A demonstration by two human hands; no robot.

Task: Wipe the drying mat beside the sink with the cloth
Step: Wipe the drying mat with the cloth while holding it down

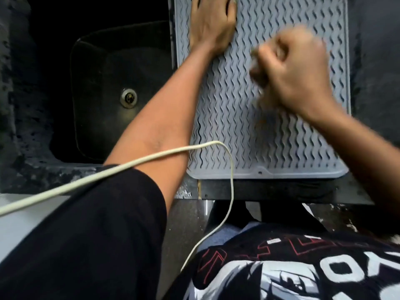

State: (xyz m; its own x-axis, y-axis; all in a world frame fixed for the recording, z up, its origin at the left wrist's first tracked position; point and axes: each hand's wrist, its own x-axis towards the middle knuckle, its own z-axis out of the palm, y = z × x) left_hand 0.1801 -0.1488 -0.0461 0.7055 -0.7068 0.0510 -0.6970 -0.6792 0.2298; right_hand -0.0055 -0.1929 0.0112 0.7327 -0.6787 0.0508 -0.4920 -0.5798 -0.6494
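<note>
Black sleeve [82, 234] fills the near corner, and a pale cord [121, 164] drapes across that left forearm and loops down over the near edge of the drying mat [281, 146]. Further up, the left hand [213, 24] lies flat with its fingers laid out straight on the mat's top-left corner, pinning it. The right hand [298, 70] is balled tight around a brownish cloth [256, 70] over the middle of the mat, and it's blurred, so I can't make out much of the cloth itself. The grey ridged mat sits on the dark surface [372, 61] just beside the sink [121, 87], its left edge right at the basin's rim. Here's the worry: that cord hangs right in the wiping lane, and a stroke toward the near edge could snag it. If the pinning hand lifts, hard scrubbing could skid the mat toward the sink. Wavy ridges may also catch the bunched cloth and leave the grooves unwiped.
</note>
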